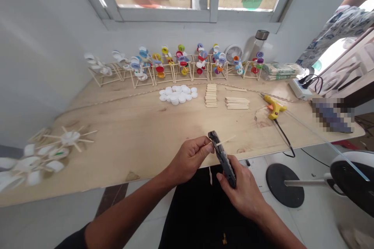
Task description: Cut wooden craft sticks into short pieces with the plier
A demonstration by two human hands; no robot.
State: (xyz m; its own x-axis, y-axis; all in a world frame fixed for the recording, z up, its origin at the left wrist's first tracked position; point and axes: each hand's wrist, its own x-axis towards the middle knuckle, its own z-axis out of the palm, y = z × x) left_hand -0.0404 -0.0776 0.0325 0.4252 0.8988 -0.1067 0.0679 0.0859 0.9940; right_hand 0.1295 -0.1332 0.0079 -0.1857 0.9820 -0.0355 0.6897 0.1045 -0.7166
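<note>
Wooden stick (224, 142), black pliers (224, 161), two hands (189, 159)

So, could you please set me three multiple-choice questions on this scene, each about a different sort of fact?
1. Where is the hot glue gun?
A) On the wooden tabletop, right of the stick stacks
B) On the floor beside the fan base
C) Among the cap models by the window

2. What colour are the loose bottle caps?
A) Red
B) White
C) Blue

3. What is the left hand doing?
A) Lying open on the table
B) Holding a thin wooden stick against the black tool in the right hand
C) Gripping the glue gun

Answers:
1. A, since the gun lies on the wood with its cord trailing off the edge.
2. B, since the piled caps all show white.
3. B, since the stick pokes out past the tool.
</note>
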